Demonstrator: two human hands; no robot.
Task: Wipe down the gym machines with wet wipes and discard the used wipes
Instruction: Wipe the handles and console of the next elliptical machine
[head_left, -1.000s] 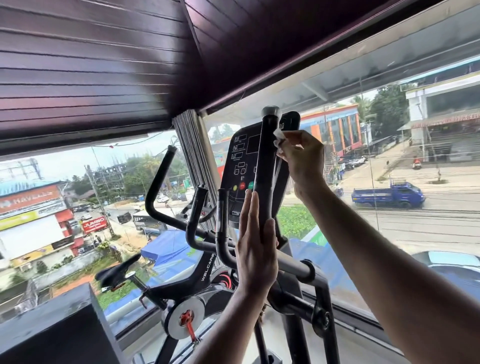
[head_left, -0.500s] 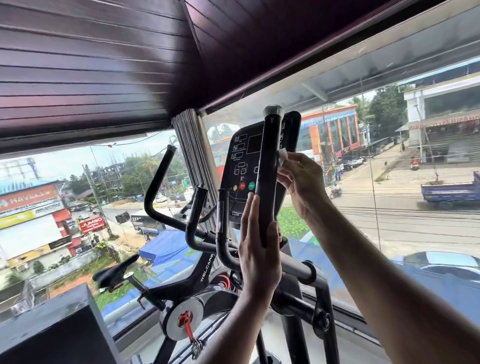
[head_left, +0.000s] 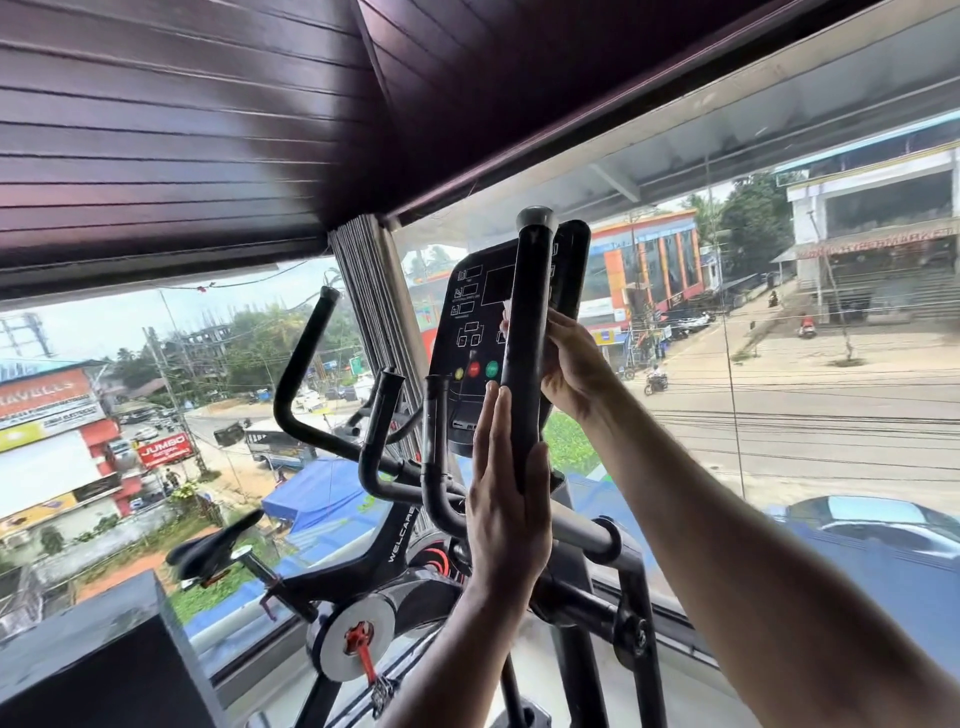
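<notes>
The right hand (head_left: 569, 364) is wrapped around the upright black handlebar (head_left: 524, 353) of the elliptical trainer (head_left: 405, 551), fingers curled behind the bar about midway up its foam grip. A small white edge of the wet wipe (head_left: 505, 322) pokes out on the left side of the bar at the level of those fingers, so the wipe sits pressed between the right hand and the grip, mostly hidden behind the bar. The left hand (head_left: 506, 499) lies lower on the same handlebar, fingers straight and together pointing up along its left side, thumb on the right side near the bar's lower end; it braces the bar rather than clasping it. The two hands are apart, right above left. Just behind the bar stands the console (head_left: 470, 343) with its yellow, red and green buttons. A window (head_left: 779, 415) looks onto a street beyond.
</notes>
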